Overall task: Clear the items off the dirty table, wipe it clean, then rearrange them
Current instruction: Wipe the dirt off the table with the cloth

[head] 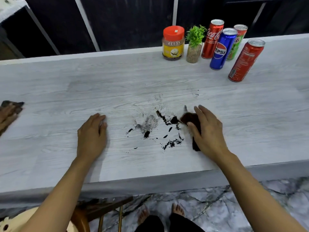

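Note:
My right hand (pixel 207 129) presses a dark brown cloth (pixel 192 120) flat on the pale grey wood-grain table (pixel 66 97), at the right edge of a patch of black smears and crumbs (pixel 157 129). My left hand (pixel 92 133) rests palm down on the table left of the dirt, holding nothing. At the back right stand a red-lidded jar (pixel 173 43), a small green plant in a pot (pixel 194 45), a Coca-Cola can (pixel 212 39), a blue Pepsi can (pixel 221 49), a green can (pixel 236 42) and another red can (pixel 245 60).
At the far left edge another person's hand (pixel 7 114) lies on a dark cloth (pixel 14 104) on the table. A wooden chair (pixel 100 211) stands below the table's front edge, and bare feet (pixel 160 213) show on the marble floor.

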